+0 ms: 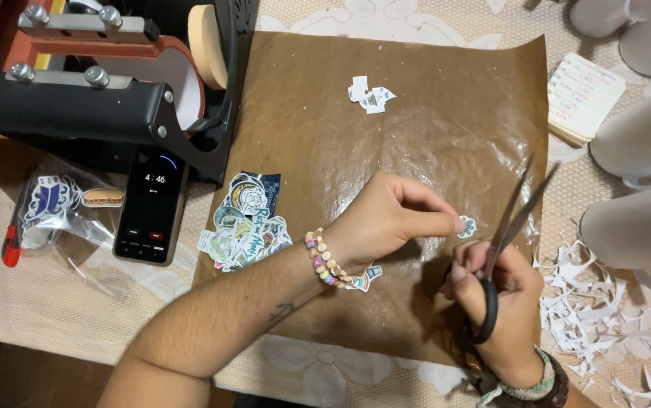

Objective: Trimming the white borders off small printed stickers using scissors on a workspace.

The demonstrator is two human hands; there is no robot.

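While the left hand (386,219) pinches a small cut-out sticker (466,226) between thumb and fingers (446,224), the right hand (503,302) grips a pair of scissors (518,211) with its fingers closed through the black handle loops. The scissors' long axis runs up and slightly right, away from the person, tips pointing toward the far edge of the brown baking paper (416,113) (the blades stand narrowly parted). The sticker sits just left of the blades, above the paper. A heap of finished stickers (246,219) lies near the left forearm, a phone (151,204) beside it on the bench, and white paper scraps (605,310) litter the right side.
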